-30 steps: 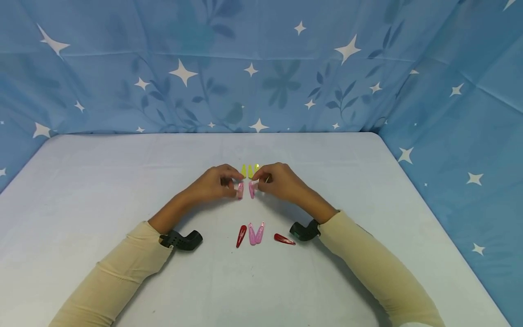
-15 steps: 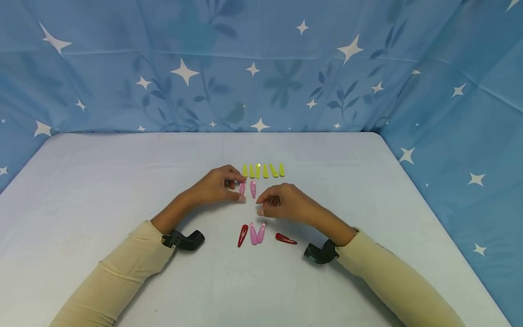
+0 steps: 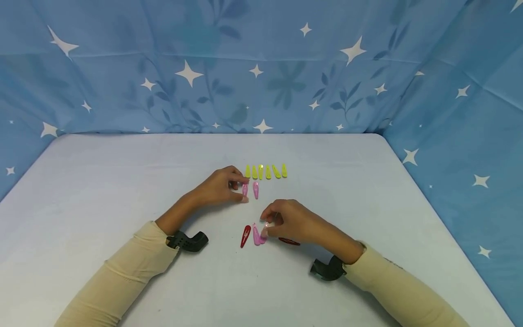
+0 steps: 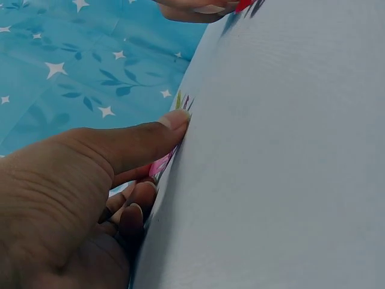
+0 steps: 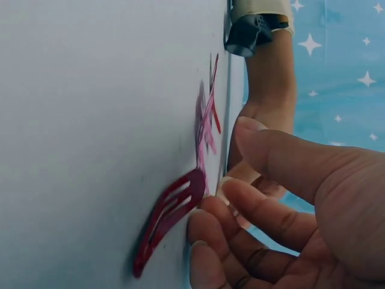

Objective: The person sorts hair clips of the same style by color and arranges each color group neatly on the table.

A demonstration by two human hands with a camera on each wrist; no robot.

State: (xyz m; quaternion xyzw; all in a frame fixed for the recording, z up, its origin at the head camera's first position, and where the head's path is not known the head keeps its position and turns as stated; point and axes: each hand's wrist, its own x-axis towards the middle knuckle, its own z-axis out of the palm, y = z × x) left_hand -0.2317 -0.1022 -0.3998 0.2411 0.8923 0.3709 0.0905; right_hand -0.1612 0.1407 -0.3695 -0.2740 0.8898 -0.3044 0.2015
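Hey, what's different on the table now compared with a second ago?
Your right hand let go of the right upper pink clip and moved back toward you, to the lower pink clips; its fingers don't visibly grip one yet. Your left hand stays on the left upper pink clip. The yellow clips and red clips look unmoved.

2 glossy red clips (image 3: 245,236); smooth matt table (image 3: 212,286); cloth backdrop (image 3: 233,102).
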